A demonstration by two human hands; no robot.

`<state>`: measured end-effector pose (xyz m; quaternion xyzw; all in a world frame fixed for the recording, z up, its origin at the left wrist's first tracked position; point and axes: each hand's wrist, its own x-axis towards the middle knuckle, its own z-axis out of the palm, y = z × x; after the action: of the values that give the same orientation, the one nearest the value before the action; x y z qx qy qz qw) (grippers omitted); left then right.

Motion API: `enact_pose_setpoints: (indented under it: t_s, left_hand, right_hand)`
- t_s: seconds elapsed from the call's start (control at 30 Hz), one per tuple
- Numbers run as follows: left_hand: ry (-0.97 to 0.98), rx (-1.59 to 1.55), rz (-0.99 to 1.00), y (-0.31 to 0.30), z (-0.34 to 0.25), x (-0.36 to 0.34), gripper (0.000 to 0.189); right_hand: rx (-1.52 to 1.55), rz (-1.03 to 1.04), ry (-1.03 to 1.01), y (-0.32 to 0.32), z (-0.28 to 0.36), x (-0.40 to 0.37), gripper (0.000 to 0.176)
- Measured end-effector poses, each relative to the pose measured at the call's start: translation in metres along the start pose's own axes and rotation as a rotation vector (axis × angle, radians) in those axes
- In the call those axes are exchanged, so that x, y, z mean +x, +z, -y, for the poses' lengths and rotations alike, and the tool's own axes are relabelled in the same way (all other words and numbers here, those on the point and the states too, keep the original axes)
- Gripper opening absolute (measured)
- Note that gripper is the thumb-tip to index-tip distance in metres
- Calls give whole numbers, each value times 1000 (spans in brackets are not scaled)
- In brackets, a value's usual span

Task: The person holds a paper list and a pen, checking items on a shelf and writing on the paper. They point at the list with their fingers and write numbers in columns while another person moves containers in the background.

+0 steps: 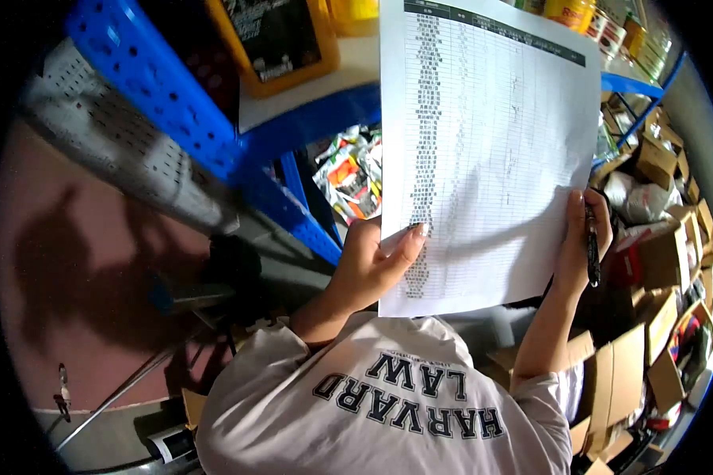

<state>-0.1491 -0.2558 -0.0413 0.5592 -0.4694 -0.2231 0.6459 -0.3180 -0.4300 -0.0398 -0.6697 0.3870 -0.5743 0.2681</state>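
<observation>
A white printed sheet (491, 158) with rows of small text and a dark header band is held upright in front of the chest. My left hand (380, 257) grips its lower left edge, with the thumb lying over the printed column and the fingers behind the paper. At the right edge, my right hand (585, 233) pinches the sheet and also holds a black pen (592, 245), which points downward. Handwritten marks show in the sheet's middle columns.
A blue perforated shelf post (158, 87) rises at the left. An orange-yellow container (281, 39) stands on the shelf beside it. Colourful packets (352, 174) lie below the shelf. Open cardboard boxes (618, 380) crowd the right side.
</observation>
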Motion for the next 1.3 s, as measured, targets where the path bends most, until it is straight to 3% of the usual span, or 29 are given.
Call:
enact_pose_setpoints:
  t_s: [0.2,0.27,0.37,0.47,0.63,0.67,0.7,0.73,0.8,0.83,0.87,0.9,1.0,1.13,1.23,1.3]
  left_hand:
    - [55,22,-41,5,1,84,21]
    - [-89,-67,-57,3,5,101,16]
    - [-59,-48,-99,1,23,114,24]
    - [131,94,-83,-1,14,114,26]
    - [211,111,-82,-14,13,109,21]
    - [328,69,-187,-11,19,106,20]
    - [360,67,-126,-15,23,99,18]
    - [454,69,-105,-22,31,93,18]
    - [931,287,-214,-33,49,77,19]
    - [1074,399,-278,-36,48,74,20]
    - [1002,528,-542,-18,29,87,31]
    - [960,769,-462,-21,21,100,32]
    - [894,1025,-342,-26,25,117,32]
    - [821,1138,-96,-31,13,116,35]
    - [706,1119,-100,-24,7,116,36]
    - [722,1181,-86,-26,5,116,37]
  right_hand:
    - [124,-13,-14,49,-6,77,15]
    - [118,-18,-106,62,-16,100,13]
    - [46,-2,-171,82,-30,111,11]
    - [-3,-2,-244,95,-25,120,10]
    - [-27,-67,-341,114,-19,125,10]
    - [-25,-90,-346,117,-17,125,10]
    - [-36,-144,-417,118,-19,127,10]
    - [6,-136,-353,119,-10,126,10]
    - [-77,-90,-351,112,-10,134,10]
    - [-115,-91,-397,114,-13,131,12]
    - [-121,-83,-441,115,-4,130,13]
    - [-129,-71,-489,120,8,126,13]
    - [-243,-58,-388,126,18,128,15]
    - [-302,-38,-381,131,19,137,14]
    - [-336,79,-267,126,30,141,13]
    - [-501,230,-73,116,30,153,18]
